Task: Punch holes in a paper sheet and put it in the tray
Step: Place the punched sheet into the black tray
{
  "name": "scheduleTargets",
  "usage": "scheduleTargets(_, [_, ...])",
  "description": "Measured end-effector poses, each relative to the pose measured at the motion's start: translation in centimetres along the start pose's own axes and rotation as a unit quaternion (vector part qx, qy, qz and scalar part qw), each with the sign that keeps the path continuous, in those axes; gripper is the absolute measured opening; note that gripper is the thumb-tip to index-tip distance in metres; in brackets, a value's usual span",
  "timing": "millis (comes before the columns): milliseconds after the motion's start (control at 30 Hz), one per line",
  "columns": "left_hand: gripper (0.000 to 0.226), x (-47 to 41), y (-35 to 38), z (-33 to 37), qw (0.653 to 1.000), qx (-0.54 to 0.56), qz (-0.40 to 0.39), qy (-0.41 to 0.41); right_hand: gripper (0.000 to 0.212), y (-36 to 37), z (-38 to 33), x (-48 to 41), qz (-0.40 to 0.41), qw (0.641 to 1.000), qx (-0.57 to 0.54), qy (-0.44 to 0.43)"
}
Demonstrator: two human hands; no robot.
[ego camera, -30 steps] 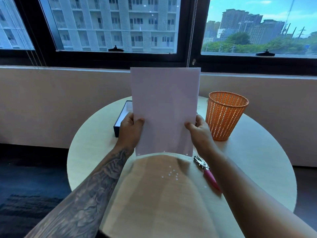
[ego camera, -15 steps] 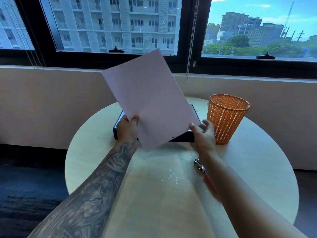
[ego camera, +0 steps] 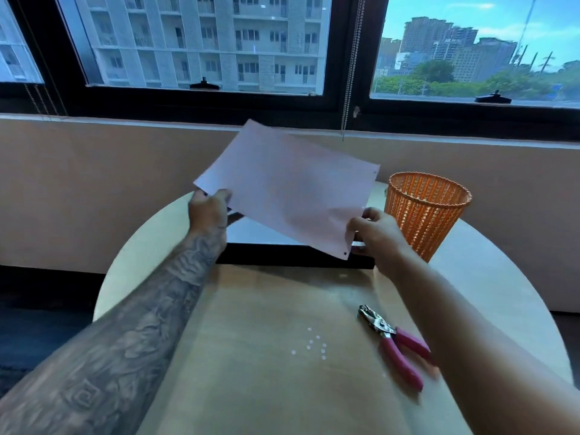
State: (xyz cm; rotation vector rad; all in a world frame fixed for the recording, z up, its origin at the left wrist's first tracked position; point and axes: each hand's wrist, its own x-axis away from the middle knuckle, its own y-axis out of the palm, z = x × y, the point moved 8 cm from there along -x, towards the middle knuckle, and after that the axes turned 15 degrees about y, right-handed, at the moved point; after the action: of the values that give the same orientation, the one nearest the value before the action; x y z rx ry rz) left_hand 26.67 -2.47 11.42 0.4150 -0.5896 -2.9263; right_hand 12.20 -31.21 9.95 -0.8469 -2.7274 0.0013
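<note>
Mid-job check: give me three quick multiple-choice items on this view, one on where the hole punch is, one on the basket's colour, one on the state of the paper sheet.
1. Where does the hole punch lie?
A. in the tray
B. on the table, near the right forearm
C. in the basket

2. What colour is the mesh basket?
A. orange
B. black
C. white

3. What is the state of the paper sheet?
A. lying flat in the tray
B. crumpled on the table
C. held in the air by both hands

Answers: 1 B, it rests on the table beside scattered paper dots. 2 A, its mesh wall is orange. 3 C, the left hand and right hand grip its edges above the dark tray.
</note>
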Motion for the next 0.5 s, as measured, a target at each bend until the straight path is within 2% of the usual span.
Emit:
scheduleTargets(67, [0.061, -2.0, -0.7, 0.0, 0.996, -0.072, -0.042, 0.030, 0.014, -0.3, -0.4, -1.5, 0.011, 0.999, 0.034, -0.006])
scheduleTargets(100, [0.071, -2.5, -0.8, -0.1, 0.991, -0.110, -0.067, 0.036, 0.014, -0.3, -0.5, -2.3, 0.016, 0.999, 0.044, -0.007])
scheduleTargets(133, [0.072, -2.8, -0.7, -0.3, 0.984, -0.144, -0.093, 0.044, 0.013, -0.3, -0.6, -3.1, 0.023, 0.998, 0.056, -0.009])
scheduleTargets(200, [0.054, -3.3, -0.4, -0.9, 0.961, -0.226, -0.146, 0.064, 0.015, -0.1, -0.6, -4.7, 0.048, 0.994, 0.093, -0.020])
scheduleTargets(300, [0.029, -3.8, -0.2, -2.7, 0.900, -0.373, -0.221, 0.053, 0.026, 0.3, -0.7, -6.3, 0.098, 0.981, 0.156, -0.057])
scheduleTargets(400, [0.011, -3.7, 0.2, -4.6, 0.845, -0.450, -0.285, 0.036, 0.026, 0.7, -0.1, -7.5, 0.137, 0.961, 0.231, -0.071])
scheduleTargets(500, [0.019, -3.5, 0.2, -6.3, 0.794, -0.507, -0.335, 0.026, 0.021, 1.3, 1.1, -8.9, 0.135, 0.938, 0.315, -0.053])
